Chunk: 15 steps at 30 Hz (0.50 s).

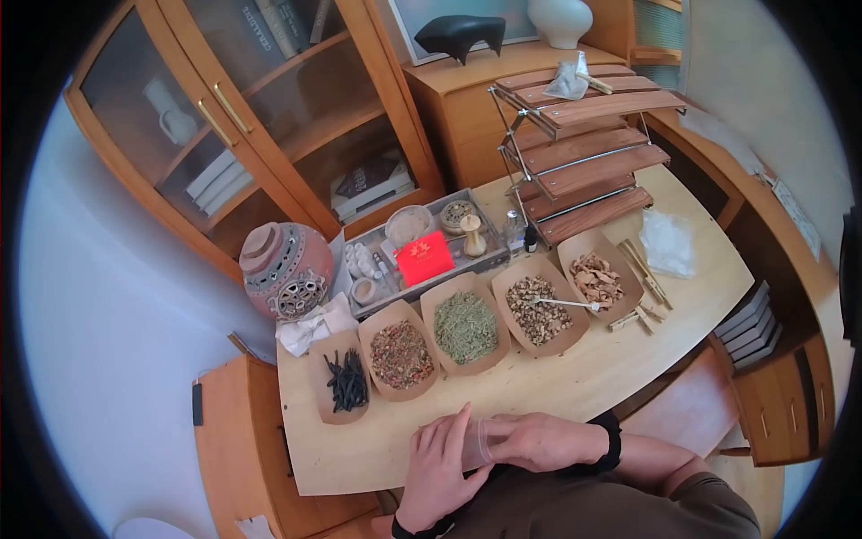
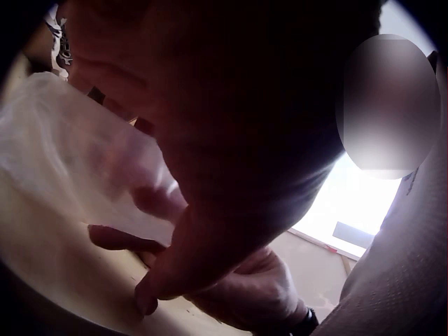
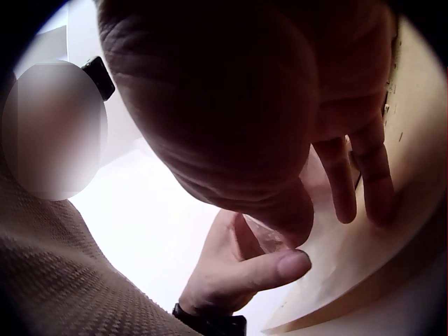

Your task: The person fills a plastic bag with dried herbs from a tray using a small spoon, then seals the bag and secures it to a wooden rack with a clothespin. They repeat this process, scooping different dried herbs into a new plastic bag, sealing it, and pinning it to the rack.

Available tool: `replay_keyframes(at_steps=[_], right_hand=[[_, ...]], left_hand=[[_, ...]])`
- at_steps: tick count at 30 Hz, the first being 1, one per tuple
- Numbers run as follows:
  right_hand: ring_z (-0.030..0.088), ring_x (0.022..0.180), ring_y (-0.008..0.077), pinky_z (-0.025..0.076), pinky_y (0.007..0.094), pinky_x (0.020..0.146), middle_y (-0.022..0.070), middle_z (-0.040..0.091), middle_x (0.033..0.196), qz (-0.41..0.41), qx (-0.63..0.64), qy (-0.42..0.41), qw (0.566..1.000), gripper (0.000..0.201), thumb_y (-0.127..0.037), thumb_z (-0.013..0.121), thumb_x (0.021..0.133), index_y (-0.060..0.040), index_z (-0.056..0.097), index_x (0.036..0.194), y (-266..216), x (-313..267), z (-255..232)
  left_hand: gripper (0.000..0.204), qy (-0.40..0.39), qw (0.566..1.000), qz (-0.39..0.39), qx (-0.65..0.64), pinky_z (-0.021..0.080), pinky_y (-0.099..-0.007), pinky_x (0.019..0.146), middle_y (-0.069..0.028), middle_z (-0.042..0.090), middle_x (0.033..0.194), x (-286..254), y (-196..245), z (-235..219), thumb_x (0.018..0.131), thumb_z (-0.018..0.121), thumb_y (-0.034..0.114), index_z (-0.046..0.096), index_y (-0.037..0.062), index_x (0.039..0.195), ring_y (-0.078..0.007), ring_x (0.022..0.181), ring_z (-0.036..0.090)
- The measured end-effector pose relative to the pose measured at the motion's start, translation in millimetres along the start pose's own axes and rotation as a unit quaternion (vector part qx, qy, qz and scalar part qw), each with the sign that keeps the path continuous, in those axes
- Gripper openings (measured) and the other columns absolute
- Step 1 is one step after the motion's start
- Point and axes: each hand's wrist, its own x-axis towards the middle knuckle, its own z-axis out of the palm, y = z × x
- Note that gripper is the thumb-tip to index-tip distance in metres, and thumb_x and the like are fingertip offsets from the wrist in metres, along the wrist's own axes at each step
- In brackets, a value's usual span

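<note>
In the head view a clear plastic bag [image 1: 476,442] is between my two hands, close over the table's front edge. My left hand [image 1: 442,469] holds one side of it, fingers stretched up along the plastic and thumb on the near side. From the right, my right hand [image 1: 543,442] grips the bag's other side near its mouth. The left wrist view has the bag's cloudy film [image 2: 63,147] spread beyond the fingers. Beyond the hands stand paper trays of black dried pieces [image 1: 347,381], a reddish mix [image 1: 400,354], green dried herb [image 1: 465,327] and brown chopped bits [image 1: 539,310].
Another paper tray holds bark-like chips [image 1: 596,278]. A white spoon [image 1: 566,304] lies across the brown bits. Behind are a grey tray [image 1: 489,260] with a red packet [image 1: 425,259], a clay jar [image 1: 285,265] and a slatted wooden rack [image 1: 584,166]. More plastic bags [image 1: 669,242] lie right.
</note>
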Motion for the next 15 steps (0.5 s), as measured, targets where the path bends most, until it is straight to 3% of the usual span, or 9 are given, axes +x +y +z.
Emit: replay_keyframes(at_steps=[2, 4, 7, 9, 14, 15], right_hand=[[0.064, 0.123, 0.0362, 0.055, 0.0473, 0.099, 0.0107, 0.056, 0.147, 0.004, 0.02, 0.006, 1.0, 0.031, -0.004, 0.068, 0.094, -0.0086, 0.068, 0.125, -6, -1, -4], [0.064, 0.123, 0.0362, 0.055, 0.0474, 0.1, 0.0109, 0.055, 0.149, 0.005, 0.046, 0.007, 0.999, 0.03, -0.006, 0.069, 0.095, -0.0083, 0.069, 0.125, -7, -3, -8], [0.066, 0.121, 0.0354, 0.056, 0.0456, 0.099, 0.0105, 0.061, 0.145, 0.022, 0.071, 0.014, 0.997, 0.03, -0.011, 0.07, 0.099, -0.0094, 0.07, 0.128, -4, -7, -10], [0.068, 0.117, 0.0337, 0.057, 0.0436, 0.097, 0.0096, 0.068, 0.133, 0.062, 0.092, 0.047, 0.993, 0.031, -0.014, 0.073, 0.098, -0.0095, 0.072, 0.129, -3, -9, -11], [0.071, 0.109, 0.0318, 0.058, 0.0412, 0.093, 0.0078, 0.072, 0.124, 0.044, 0.069, 0.118, 0.99, 0.03, -0.017, 0.078, 0.095, -0.0092, 0.075, 0.124, 6, -10, -8], [0.072, 0.106, 0.0312, 0.058, 0.0405, 0.092, 0.0078, 0.072, 0.124, 0.027, 0.052, 0.131, 0.99, 0.03, -0.017, 0.079, 0.094, -0.009, 0.076, 0.122, 6, -12, -9]], left_hand=[[0.089, -0.011, 1.0, -0.015, 0.004, 0.045, -0.048, 0.109, -0.0158, 0.065, 0.136, -1, -8, 6, 0.076, 0.092, 0.03, 0.053, 0.0025, 0.151, -0.0351, 0.129, 0.06], [0.086, 0.011, 0.998, -0.022, -0.066, 0.05, -0.0496, 0.098, -0.0149, 0.07, 0.121, -2, -19, 14, 0.076, 0.092, 0.031, 0.055, 0.0037, 0.149, -0.035, 0.112, 0.067], [0.079, 0.012, 0.992, -0.033, -0.121, 0.054, -0.0468, 0.091, -0.0146, 0.073, 0.116, -5, -31, 24, 0.076, 0.093, 0.029, 0.061, 0.0052, 0.144, -0.0364, 0.104, 0.07], [0.076, 0.018, 0.987, -0.055, -0.149, 0.055, -0.0462, 0.091, -0.015, 0.073, 0.117, -6, -30, 25, 0.076, 0.093, 0.029, 0.062, 0.0055, 0.142, -0.0365, 0.105, 0.07], [0.071, 0.033, 0.969, -0.051, -0.238, 0.055, -0.0431, 0.094, -0.0158, 0.073, 0.12, -1, -32, 25, 0.08, 0.093, 0.027, 0.064, 0.0049, 0.14, -0.0347, 0.106, 0.071], [0.067, 0.041, 0.966, -0.052, -0.249, 0.056, -0.04, 0.095, -0.0149, 0.074, 0.119, -5, -41, 31, 0.083, 0.092, 0.026, 0.065, 0.002, 0.139, -0.0286, 0.108, 0.072]])
